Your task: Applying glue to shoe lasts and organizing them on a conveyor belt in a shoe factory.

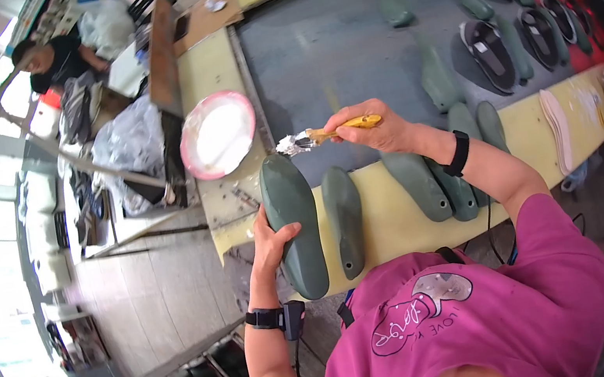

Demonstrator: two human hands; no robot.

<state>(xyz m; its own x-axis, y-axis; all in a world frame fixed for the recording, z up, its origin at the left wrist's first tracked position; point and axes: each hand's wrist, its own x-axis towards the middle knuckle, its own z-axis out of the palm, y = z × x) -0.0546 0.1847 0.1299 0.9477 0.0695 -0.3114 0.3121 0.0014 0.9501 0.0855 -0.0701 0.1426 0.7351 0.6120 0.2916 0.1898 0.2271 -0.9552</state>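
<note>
My left hand (pixel 272 242) is wrapped round a dark green shoe last (pixel 295 229), its thumb lying across the sole. In my right hand (pixel 374 128) is a paintbrush (pixel 344 127) with a yellow handle, its bristles loaded with white paste. The brush tip hovers close to the far end of the held last; I cannot tell whether they touch. To the left of the brush stands a pink-rimmed bowl (pixel 252 135) of white paste. Another green last (pixel 344 217) lies just right of the held one, and several more lasts (pixel 418 182) lie beneath my right forearm.
A yellow ledge (pixel 526 129) borders the grey work surface (pixel 343 48). Black shoe uppers (pixel 487 52) and lasts stand at the far right, near a pale pink insole (pixel 558 128). On the left, a person (pixel 59 63) sits beyond a side table with plastic bags (pixel 130 148).
</note>
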